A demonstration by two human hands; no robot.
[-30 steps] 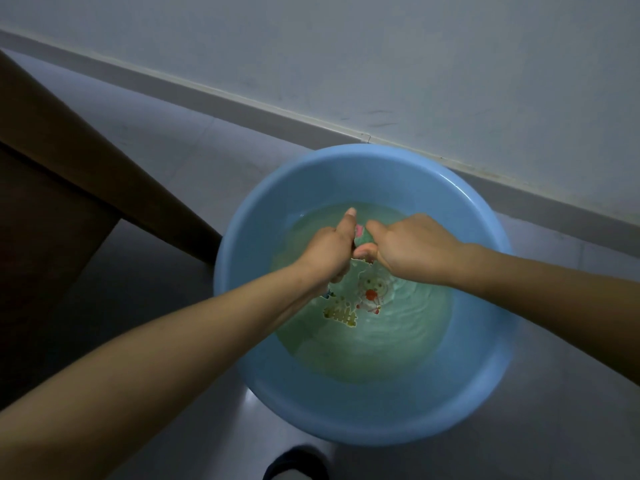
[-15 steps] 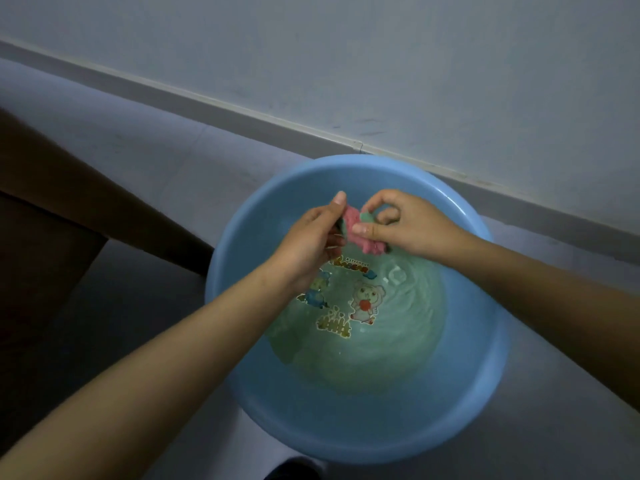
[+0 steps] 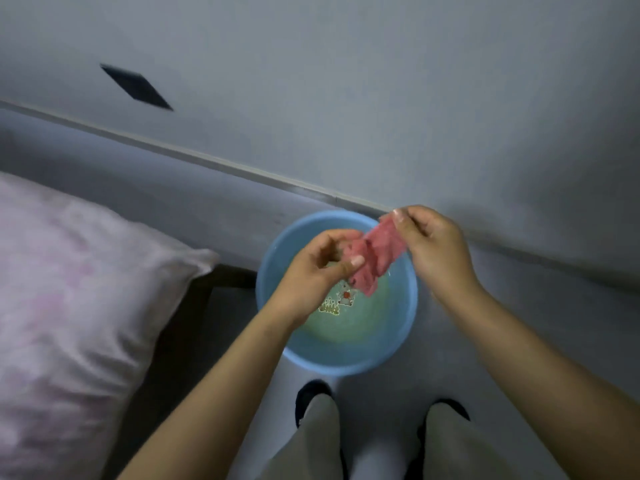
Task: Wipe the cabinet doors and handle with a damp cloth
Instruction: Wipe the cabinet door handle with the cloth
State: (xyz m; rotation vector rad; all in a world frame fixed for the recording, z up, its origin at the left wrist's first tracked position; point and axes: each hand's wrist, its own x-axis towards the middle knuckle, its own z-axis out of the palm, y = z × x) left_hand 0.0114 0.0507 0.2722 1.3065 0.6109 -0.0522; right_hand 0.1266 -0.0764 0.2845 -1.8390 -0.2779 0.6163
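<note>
**Overhead, a pink cloth stretched between two hands above a basin**

Overhead, a person's left hand (image 3: 313,271) and right hand (image 3: 433,249) each pinched one end of a pink cloth (image 3: 372,256), holding it in the air above a blue basin (image 3: 403,327) of water on the floor. The cloth's long axis ran on a slant, from the left hand's thumb and fingers at its lower end up to the right hand's fingertips at its higher end, nearer the wall (image 3: 381,98). A loose fold hung down toward the water. A pink pillow (image 3: 76,292) lay to the left. The person's dark shoes (image 3: 310,393) stood just short of the basin.
</note>
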